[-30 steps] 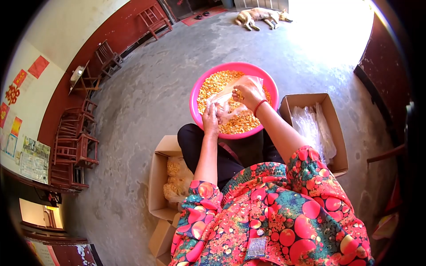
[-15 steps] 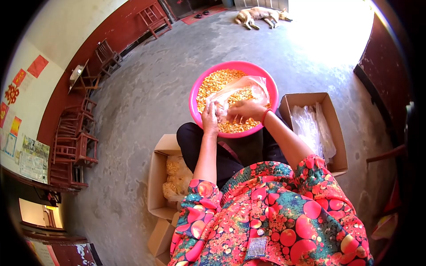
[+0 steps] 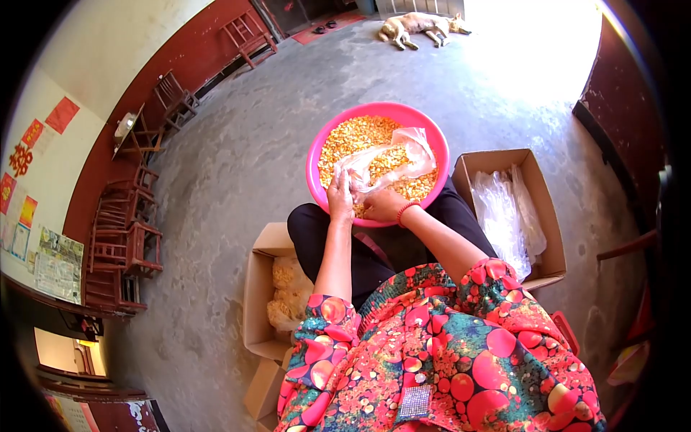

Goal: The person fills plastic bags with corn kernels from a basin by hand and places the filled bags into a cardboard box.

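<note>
Our left hand holds a thin bag in the pink tub. Our right hand is in the corn there; we can't tell if it grips any. A box sits right of the tub; a dog lies far past it.

The floor is gray, with pale, cloudy patches. On the left, the wall is white on top and dark red at the bottom. Red papers and a poster are on the white part. Wooden chairs stand in a row along it. A red mat lies far back, with dark shoes on it. Very bright light shines on the floor at the back right, beside another dark red wall.
</note>
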Demonstrator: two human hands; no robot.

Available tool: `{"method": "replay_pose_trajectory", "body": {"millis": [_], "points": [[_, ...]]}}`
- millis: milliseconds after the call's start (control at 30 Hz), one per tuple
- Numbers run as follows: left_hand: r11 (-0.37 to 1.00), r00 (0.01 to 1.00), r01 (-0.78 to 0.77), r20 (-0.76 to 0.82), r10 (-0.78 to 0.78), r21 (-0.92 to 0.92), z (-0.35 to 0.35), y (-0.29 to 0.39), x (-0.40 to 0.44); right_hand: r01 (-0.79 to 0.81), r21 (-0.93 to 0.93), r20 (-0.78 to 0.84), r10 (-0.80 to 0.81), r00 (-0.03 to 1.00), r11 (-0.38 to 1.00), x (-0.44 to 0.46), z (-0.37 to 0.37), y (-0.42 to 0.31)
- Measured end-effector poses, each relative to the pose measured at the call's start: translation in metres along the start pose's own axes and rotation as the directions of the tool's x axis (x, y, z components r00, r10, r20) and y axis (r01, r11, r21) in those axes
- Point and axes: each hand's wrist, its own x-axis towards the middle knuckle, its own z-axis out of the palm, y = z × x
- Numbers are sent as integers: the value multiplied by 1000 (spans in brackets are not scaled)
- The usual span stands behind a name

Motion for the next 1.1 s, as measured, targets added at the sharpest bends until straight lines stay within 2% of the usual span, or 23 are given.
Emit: {"method": "replay_pose_trajectory", "body": {"millis": [33, 167, 233, 267, 333, 400, 433, 467, 500, 533, 600, 833, 900, 933, 1033, 1067, 1100], "points": [[1000, 1000, 1, -1, -1, 2, 0, 1, 1, -35, -8, 48, 35, 998, 999, 1, -2, -2], [1000, 1000, -17, 10, 17, -26, 0, -1, 1, -20, 9, 37, 20, 999, 1000, 4, 1, 4], [1000, 1000, -19, -2, 19, -19, 1, 0, 0, 83, 108, -65, -76, 995, 991, 5, 8, 16], [1000, 1000, -17, -4, 17, -22, 1, 0, 0, 84, 107, -65, -77, 995, 991, 7, 12, 21], [1000, 1000, -13, -7, 13, -26, 0, -1, -1, 35, 272, -139, 3, 990, 962, 8, 16, 30], [1000, 1000, -12, -2, 12, -26, 0, 0, 0, 75, 300, -185, -19, 983, 951, 4, 11, 33], [1000, 1000, -13, -2, 13, -27, 0, 0, 0, -60, 596, -23, 91, 996, 800, -4, -1, 28], [1000, 1000, -11, 1, 11, -28, 0, 0, -1, -218, 803, 166, 142, 976, 554, -8, -7, 25], [1000, 1000, -9, 3, 9, -27, 0, 1, -1, -212, 899, 199, 74, 977, 384, -7, -8, 28], [1000, 1000, -9, 3, 9, -27, 0, 0, -1, -212, 898, 199, 74, 977, 384, -8, -7, 31], [1000, 1000, -17, -3, 17, -22, 1, 0, -2, -224, 967, 213, 96, 972, 120, -12, -8, 33], [1000, 1000, -10, -24, 10, -11, 2, 2, -2, -222, 974, 215, 129, 968, 46, -19, -19, 25], [999, 1000, -13, -10, 13, -30, 2, 2, -2, -204, 974, 212, 75, 975, -95, -20, -21, 23], [999, 1000, -13, -11, 13, -31, 2, 2, -2, -206, 974, 213, 75, 974, -94, -21, -24, 21], [1000, 999, 8, -31, -9, -16, 3, 4, -3, -69, 970, 99, 118, 988, -234, -10, -30, 21], [1000, 1000, 11, -28, -11, -15, 4, 5, -4, -70, 970, 100, 118, 988, -233, -3, -34, 22], [1000, 1000, 14, -26, -14, -14, 4, 4, -5, 6, 971, 32, 153, 988, -241, 2, -39, 23]]}}
